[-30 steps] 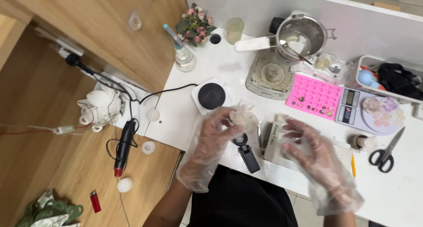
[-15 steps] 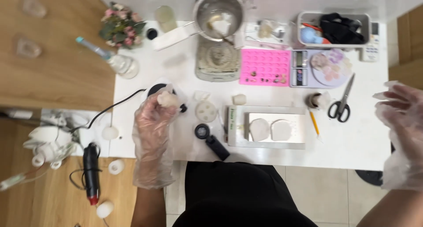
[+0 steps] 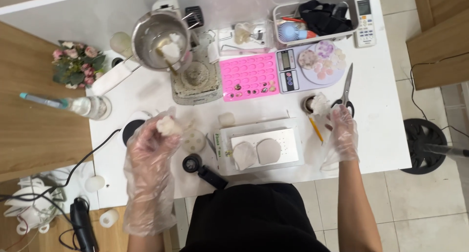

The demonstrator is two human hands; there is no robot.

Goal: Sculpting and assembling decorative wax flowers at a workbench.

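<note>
Right hand [image 3: 342, 134] moved inward; left hand [image 3: 149, 149] pinches white lump [image 3: 167, 126] upward.

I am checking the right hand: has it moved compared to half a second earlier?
Yes. The right hand has come in from beyond the table's right edge and now sits by the scissors.

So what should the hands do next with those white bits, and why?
Probably bring the right hand back toward the white tray. It holds a crumpled white piece by the scissors, far from the left hand, which pinches a white lump.
</note>
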